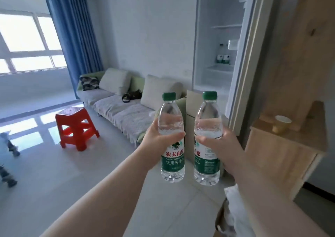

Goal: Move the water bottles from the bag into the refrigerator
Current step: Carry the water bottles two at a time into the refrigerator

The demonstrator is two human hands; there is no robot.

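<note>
I hold two clear water bottles upright in front of me, each with a green cap and a green label. My left hand (159, 142) grips the left bottle (171, 137) around its middle. My right hand (221, 146) grips the right bottle (207, 137) the same way. Ahead at the upper right stands the refrigerator (221, 37) with its door (253, 55) swung open. Two bottles (223, 57) stand side by side on a shelf inside it. A white bag (233, 207) shows partly below my right forearm.
A light sofa (123, 108) with cushions and a dark handbag (132, 95) runs along the wall left of the refrigerator. A red plastic stool (76, 128) stands on the tiled floor. A wooden cabinet (282, 146) with a paper cup (281, 124) is at the right.
</note>
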